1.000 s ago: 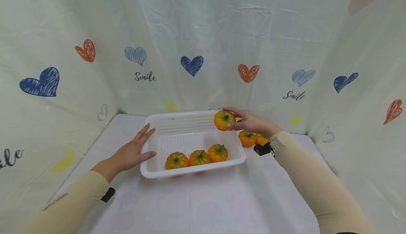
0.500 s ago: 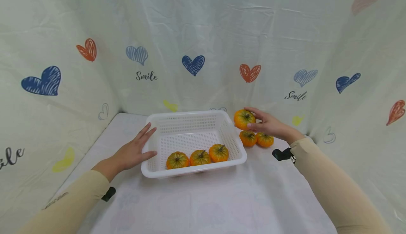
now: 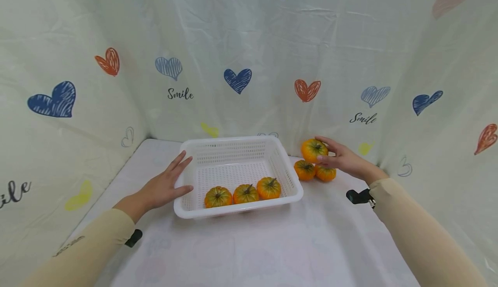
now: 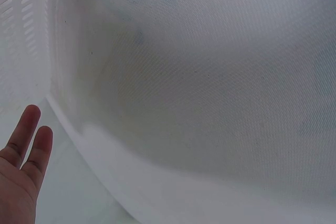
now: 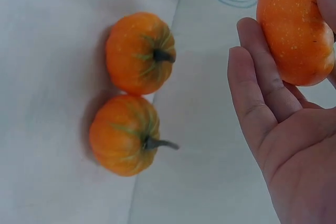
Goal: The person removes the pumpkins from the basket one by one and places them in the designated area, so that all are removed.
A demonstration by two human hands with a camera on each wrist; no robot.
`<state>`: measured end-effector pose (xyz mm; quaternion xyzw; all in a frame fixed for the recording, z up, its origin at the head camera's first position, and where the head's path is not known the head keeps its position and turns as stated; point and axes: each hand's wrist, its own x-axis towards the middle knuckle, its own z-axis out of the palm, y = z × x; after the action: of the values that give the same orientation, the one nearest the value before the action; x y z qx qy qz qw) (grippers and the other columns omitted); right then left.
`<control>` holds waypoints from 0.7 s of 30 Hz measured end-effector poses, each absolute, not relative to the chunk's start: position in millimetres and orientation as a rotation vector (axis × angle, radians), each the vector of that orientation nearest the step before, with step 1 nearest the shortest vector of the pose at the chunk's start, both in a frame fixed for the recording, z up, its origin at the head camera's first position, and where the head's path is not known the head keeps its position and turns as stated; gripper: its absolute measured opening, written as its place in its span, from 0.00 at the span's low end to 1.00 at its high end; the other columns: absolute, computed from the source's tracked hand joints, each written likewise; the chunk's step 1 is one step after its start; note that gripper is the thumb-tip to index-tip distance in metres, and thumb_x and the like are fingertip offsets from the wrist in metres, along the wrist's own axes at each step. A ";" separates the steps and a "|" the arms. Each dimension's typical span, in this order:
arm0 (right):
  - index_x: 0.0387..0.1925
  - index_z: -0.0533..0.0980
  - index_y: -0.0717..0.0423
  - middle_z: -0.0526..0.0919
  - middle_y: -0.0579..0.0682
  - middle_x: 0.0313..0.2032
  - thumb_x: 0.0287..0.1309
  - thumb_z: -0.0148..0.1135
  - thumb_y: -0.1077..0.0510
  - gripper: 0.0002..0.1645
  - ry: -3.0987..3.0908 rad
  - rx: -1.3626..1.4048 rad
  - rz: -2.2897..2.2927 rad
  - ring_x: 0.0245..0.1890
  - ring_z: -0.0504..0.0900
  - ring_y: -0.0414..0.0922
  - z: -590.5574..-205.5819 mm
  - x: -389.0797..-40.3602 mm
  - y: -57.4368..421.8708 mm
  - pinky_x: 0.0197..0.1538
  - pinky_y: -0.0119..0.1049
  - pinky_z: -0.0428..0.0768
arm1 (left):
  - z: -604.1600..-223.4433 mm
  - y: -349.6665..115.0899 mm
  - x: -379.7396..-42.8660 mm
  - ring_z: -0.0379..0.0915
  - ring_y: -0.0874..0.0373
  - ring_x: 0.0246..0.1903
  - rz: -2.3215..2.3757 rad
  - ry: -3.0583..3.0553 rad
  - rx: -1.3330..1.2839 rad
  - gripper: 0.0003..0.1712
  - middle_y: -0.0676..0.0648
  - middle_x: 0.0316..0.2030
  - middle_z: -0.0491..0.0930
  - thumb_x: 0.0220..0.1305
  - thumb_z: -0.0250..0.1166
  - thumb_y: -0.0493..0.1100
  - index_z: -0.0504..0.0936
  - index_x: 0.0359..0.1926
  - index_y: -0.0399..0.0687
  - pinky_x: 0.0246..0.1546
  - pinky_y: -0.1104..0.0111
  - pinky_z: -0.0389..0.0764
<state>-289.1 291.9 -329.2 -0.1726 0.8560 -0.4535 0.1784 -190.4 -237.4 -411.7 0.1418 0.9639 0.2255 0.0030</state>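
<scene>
My right hand [image 3: 343,159] grips a small orange pumpkin [image 3: 314,150] between thumb and fingers, right of the basket. In the right wrist view the held pumpkin [image 5: 295,27] appears above two others, a pumpkin [image 5: 137,53] and a second pumpkin [image 5: 126,136], side by side on the table. At the left end of the white plastic basket [image 3: 237,211], my left hand [image 3: 161,187] rests with straight, spread fingers at the rim. Three pumpkins [image 3: 246,193] stand in a row along the basket's near side. In the left wrist view, two fingertips [image 4: 43,137] show beside the basket wall [image 4: 29,51].
A white cloth covers the table [image 3: 249,252]. Behind and on both sides hangs a pale curtain [image 3: 268,49] printed with hearts and words. The two loose pumpkins [image 3: 304,170] sit close to the basket's right end, near the table's back edge.
My right hand has carried the pumpkin from over the basket's far right corner rightward, out past the rim, to above the two loose pumpkins. The left hand has stayed in place.
</scene>
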 end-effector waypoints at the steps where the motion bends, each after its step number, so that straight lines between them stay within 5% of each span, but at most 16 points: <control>1: 0.79 0.50 0.45 0.50 0.63 0.75 0.67 0.64 0.51 0.47 2.426 -0.478 -1.287 0.62 0.73 0.63 -330.6 -288.3 295.0 0.59 0.52 0.75 | -411.6 -237.2 -190.2 0.60 0.31 0.67 0.707 3.022 0.442 0.48 0.44 0.79 0.35 0.67 0.61 0.58 0.49 0.79 0.47 0.54 0.39 0.73; 12: 0.79 0.44 0.49 0.47 0.68 0.74 0.70 0.60 0.50 0.48 2.459 -0.326 -1.360 0.59 0.74 0.65 -350.9 -280.9 341.6 0.57 0.51 0.77 | -414.0 -238.0 -191.2 0.60 0.31 0.67 0.699 3.024 0.444 0.48 0.44 0.79 0.35 0.67 0.61 0.58 0.49 0.79 0.48 0.54 0.39 0.74; 21: 0.80 0.40 0.50 0.49 0.71 0.72 0.70 0.60 0.50 0.50 2.441 -0.189 -1.407 0.53 0.79 0.57 -366.7 -275.9 371.9 0.58 0.50 0.77 | -411.6 -237.3 -190.0 0.60 0.31 0.67 0.705 3.023 0.446 0.48 0.43 0.79 0.35 0.67 0.61 0.58 0.50 0.79 0.47 0.54 0.39 0.74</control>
<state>-275.9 371.9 -366.7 -0.0662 0.8536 -0.4919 0.1583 -190.0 -237.3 -411.6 0.1422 0.9639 0.2249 0.0028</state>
